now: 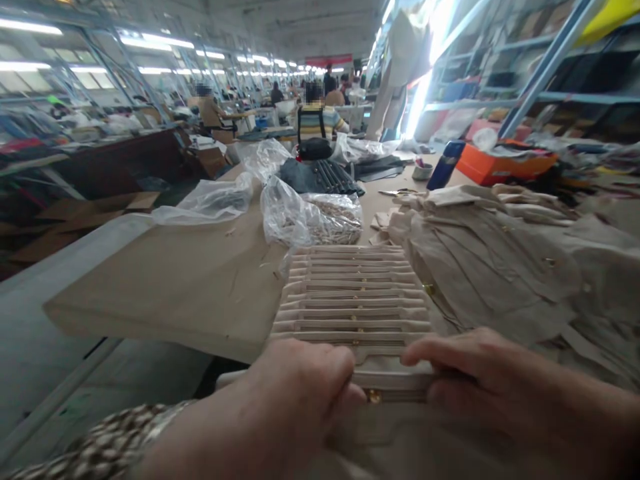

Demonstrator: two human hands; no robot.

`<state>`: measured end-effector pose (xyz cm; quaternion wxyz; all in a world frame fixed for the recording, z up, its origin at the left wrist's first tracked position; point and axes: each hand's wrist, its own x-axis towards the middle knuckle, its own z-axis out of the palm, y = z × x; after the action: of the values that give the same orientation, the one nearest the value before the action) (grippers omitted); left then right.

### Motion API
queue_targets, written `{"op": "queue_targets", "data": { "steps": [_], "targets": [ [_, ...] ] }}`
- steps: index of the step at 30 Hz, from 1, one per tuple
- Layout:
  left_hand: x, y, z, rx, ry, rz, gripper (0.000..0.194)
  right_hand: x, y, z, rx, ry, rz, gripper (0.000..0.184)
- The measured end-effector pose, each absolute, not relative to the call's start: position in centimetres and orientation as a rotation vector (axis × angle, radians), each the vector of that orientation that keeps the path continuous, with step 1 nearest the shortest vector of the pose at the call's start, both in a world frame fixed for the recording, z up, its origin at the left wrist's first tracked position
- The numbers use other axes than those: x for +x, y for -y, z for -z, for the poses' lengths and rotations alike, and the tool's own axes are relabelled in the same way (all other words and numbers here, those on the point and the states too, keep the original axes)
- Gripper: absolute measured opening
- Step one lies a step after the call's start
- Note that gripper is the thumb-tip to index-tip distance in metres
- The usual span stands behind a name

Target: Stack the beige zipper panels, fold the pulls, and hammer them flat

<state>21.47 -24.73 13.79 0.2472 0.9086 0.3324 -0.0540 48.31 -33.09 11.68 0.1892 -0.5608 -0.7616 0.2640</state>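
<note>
Your left hand [307, 377], at lower centre, curls with thumb and fingers closed on the beige zipped piece [395, 380], while your right hand [480, 373], lower right, pinches its other end, forefinger reaching over the far edge. Between them the piece lies at bottom centre, its long axis running left to right across the frame, its brass zip pull [374, 396] nearer your left hand. Beyond, the row of overlapping beige pieces [357, 293] runs up toward the clear bag [320, 223] at centre, each edge crosswise too.
</note>
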Motion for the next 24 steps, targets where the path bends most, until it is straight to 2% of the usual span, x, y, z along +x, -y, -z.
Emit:
{"op": "queue_targets", "data": {
  "steps": [1,3,6,10,14,17,21,24],
  "targets": [
    [21.9,24.4,-12.2,2.489,-0.919,0.228,0.023,48.1,32.5,-10.2,-1.622,2.180,-0.792,0.015],
    [22.7,23.7,-9.2,2.549,-0.933,0.295,0.023,47.9,31.4,-7.1,-1.734,2.234,-0.814,0.019],
    [23.6,22.6,-5.8,2.635,-0.973,0.241,0.023,48.3,30.3,-2.7,-1.860,2.284,-0.595,0.023],
    [24.0,21.9,-4.1,2.715,-1.001,0.260,0.021,49.1,29.7,0.5,-1.811,2.341,-0.354,0.025],
    [24.7,22.8,-4.4,2.903,-0.919,0.247,0.019,48.7,29.5,0.2,-1.819,2.388,-0.339,0.024],
    [25.3,24.3,-3.8,3.013,-0.653,0.151,0.030,47.7,29.5,-0.8,-1.944,2.368,-0.384,0.020],
    [24.8,25.4,0.0,3.040,-0.417,0.195,0.040,48.8,29.1,-1.4,-1.935,2.278,-0.465,0.013],
    [23.6,25.3,3.3,3.188,-0.348,0.028,0.060,54.0,28.5,-2.1,-2.019,1.962,-0.290,0.011]
  ]
}}
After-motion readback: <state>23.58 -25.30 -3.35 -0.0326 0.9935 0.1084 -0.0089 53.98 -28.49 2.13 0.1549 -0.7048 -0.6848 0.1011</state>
